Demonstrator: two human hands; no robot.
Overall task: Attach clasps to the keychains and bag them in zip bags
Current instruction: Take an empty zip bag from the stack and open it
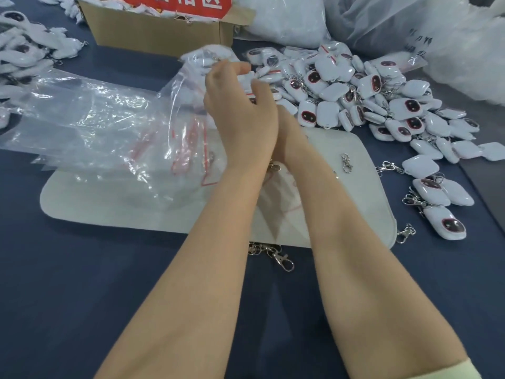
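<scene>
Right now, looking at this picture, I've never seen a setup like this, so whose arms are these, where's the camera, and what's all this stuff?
There is no machine: these are a person's bare arms, filmed by a camera worn on their head, looking forward and down. On the blue table lie a white mat, a pile of white keychains, loose metal clasps, a stack of clear zip bags and a cardboard box. The left hand grips a zip bag with something white inside. The right forearm crosses behind it, so that hand's grip is hidden.
</scene>
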